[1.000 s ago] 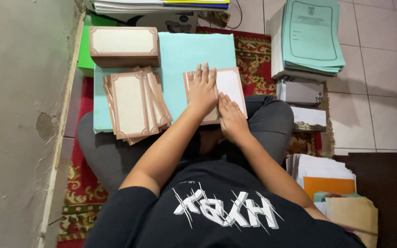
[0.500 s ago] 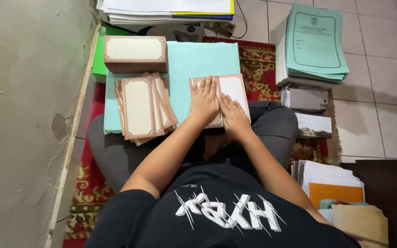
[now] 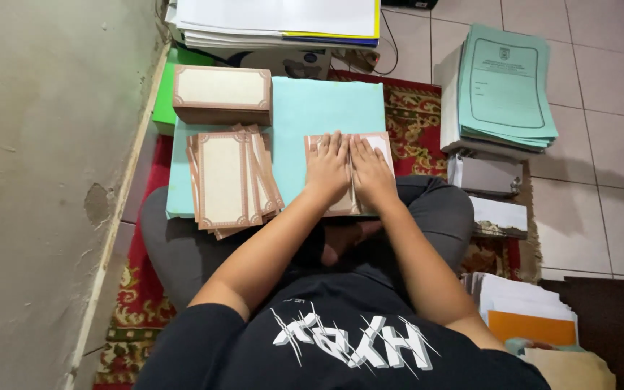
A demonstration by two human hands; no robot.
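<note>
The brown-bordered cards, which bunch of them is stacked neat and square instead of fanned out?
The neat stack of cards at the far end, beside the wall. The fanned pile nearer the person is splayed, and both hands press on a third card.

We cannot see most of the pale card with a brown ornamental border [image 3: 384, 144] at the frame's centre: our left hand [image 3: 328, 167] and right hand [image 3: 372, 172] lie flat over it, leaving only its far corners. The white paper stack with a yellow edge [image 3: 276, 18] is cut off by the top edge. The orange and white paper pile [image 3: 529, 318] at lower right runs partly under our arm. Print on the green folder stack [image 3: 503, 83] is too small to tell.
</note>
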